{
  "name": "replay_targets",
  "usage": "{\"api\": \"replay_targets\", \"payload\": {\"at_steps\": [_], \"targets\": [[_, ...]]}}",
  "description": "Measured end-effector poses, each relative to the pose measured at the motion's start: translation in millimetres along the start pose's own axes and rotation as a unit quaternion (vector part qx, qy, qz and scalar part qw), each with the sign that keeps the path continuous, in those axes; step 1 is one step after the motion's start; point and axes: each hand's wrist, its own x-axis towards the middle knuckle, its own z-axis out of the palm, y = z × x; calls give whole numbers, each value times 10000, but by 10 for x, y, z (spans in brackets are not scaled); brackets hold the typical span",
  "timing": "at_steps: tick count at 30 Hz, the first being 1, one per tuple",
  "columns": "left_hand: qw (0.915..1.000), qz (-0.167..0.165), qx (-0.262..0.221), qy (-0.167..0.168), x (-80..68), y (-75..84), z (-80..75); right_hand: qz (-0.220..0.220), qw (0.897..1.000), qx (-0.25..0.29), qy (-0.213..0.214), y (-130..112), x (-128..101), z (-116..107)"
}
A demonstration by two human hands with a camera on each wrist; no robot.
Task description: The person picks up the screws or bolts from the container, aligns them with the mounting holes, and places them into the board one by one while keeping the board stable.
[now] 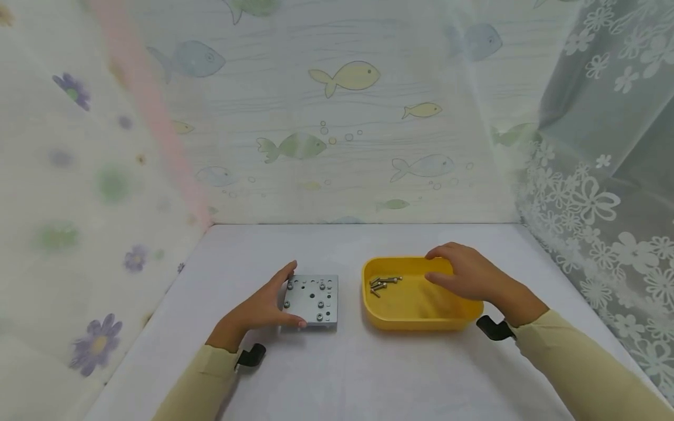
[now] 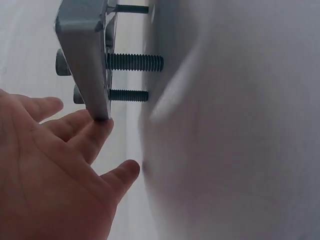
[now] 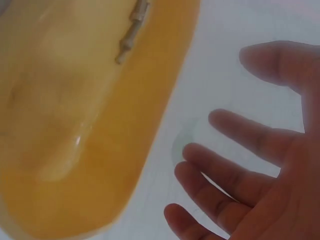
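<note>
One metal plate (image 1: 303,304), left, five bolt heads (image 1: 320,304); left hand (image 1: 259,310) touching it, fingers wide. One yellow tray (image 1: 416,324), right, about six screws (image 1: 377,286) inside; right hand (image 1: 471,273) over right end, fingers apart.

Booth (image 1: 63,193) w/ fish-print bkgd. curtain (image 1: 358,187)
</note>
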Motion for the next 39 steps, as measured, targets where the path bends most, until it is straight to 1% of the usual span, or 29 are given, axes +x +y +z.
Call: {"api": "replay_targets", "payload": {"at_steps": [4, 7, 11, 14, 19, 25, 31, 35, 39], "targets": [[9997, 24, -216, -97, 2, -54, 7, -40, 9994, 335, -95, -15, 84, 30], [9992, -4, -334, -204, -4, -117, -3, 16, 9978, 625, -211, -14, 163, 56], [9982, -62, -489, -353, -10, -216, -6, 68, 9942, 998, -394, 16, 264, 88], [9969, -12, -664, -419, -16, -255, -12, 96, 9900, 1298, -536, 62, 341, 113], [9948, 140, -899, -455, -6, -234, -28, 168, 9803, 1826, -731, 143, 451, 141], [9959, 202, -771, -427, 16, -221, -33, 228, 9646, 2476, -876, 184, 541, 212], [9954, 150, -860, -392, 2, -302, -45, 246, 9544, 2784, -1050, 138, 636, 321], [9949, 159, -939, -329, 0, -338, -49, 271, 9513, 2849, -1145, 118, 685, 381], [9946, 137, -962, -369, -3, -346, -53, 329, 9508, 2833, -1211, 129, 704, 423]]}}
